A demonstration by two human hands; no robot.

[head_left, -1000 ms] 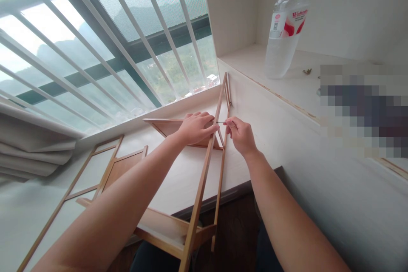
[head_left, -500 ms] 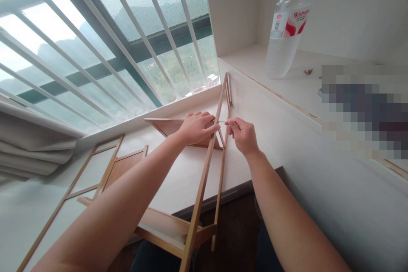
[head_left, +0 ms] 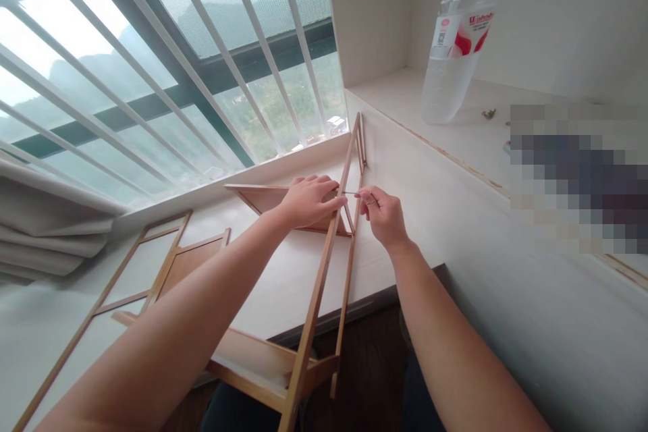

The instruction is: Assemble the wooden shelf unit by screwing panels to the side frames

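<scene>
My left hand (head_left: 312, 201) grips a wooden shelf panel (head_left: 256, 197) where it meets the long upright rail of a light-brown wooden frame (head_left: 324, 263); its thumb presses against the rail. In my right hand (head_left: 381, 212), closed in a pinch, is a thin metal rod that looks like a hex key (head_left: 351, 193). The rod's tip meets the rail just beside my left fingers. A second, thinner rail (head_left: 347, 283) runs behind and to the right. Lower down, another shelf panel (head_left: 253, 354) joins the frame near my legs.
Another wooden frame part (head_left: 195, 260) lies at left on the white sill (head_left: 253, 297). A plastic bottle (head_left: 453, 74) and small metal pieces (head_left: 489, 114) sit on the right-hand ledge (head_left: 405, 91). A barred window (head_left: 223, 81) is ahead, and a grey curtain (head_left: 50, 229) hangs left.
The view has shifted slightly, so the frame and my arms appear a little further left. Both hands keep the same hold.
</scene>
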